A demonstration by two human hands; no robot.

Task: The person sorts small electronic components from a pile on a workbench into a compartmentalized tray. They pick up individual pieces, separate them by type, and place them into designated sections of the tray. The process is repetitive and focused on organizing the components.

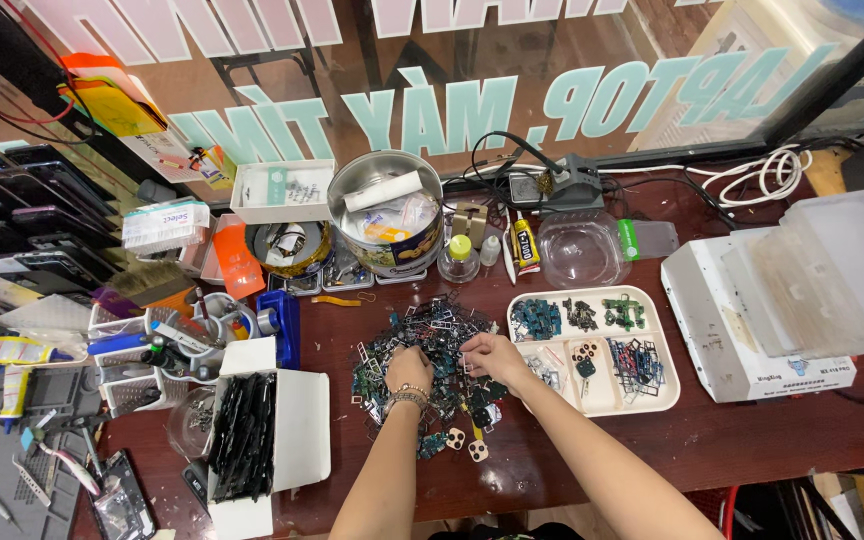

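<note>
**Inspector:** Hands first. Left hand (409, 368) rests on the heap of small phone parts (430, 350) at the middle of the table (732, 440), fingers curled down into it; whether anything is pinched I cannot tell. Right hand (492, 355) sits at the heap's right edge, fingers bent over the pieces; grip likewise not readable at this size.

**Assistant:** And the surroundings?

**Inspector:** Just right of the heap, a cream sorting tray (667, 395) with compartments, several already holding grouped parts. Left of the heap, an open white box (302, 440) of black strips. Far side: a round tin (392, 215), a small bottle with a yellow cap (459, 258) and a clear plastic bowl (579, 252). A white machine (742, 330) stands at the far right.

**Assistant:** Advice for picking through the heap?

**Inspector:** In my judgement, take one piece at a time with the fingertips, lift it clear so tangled neighbours drop away, and match it against a compartment before setting it down. Keep the heap compact; loose pieces near the table's near edge (462, 440) could slide off.
</note>
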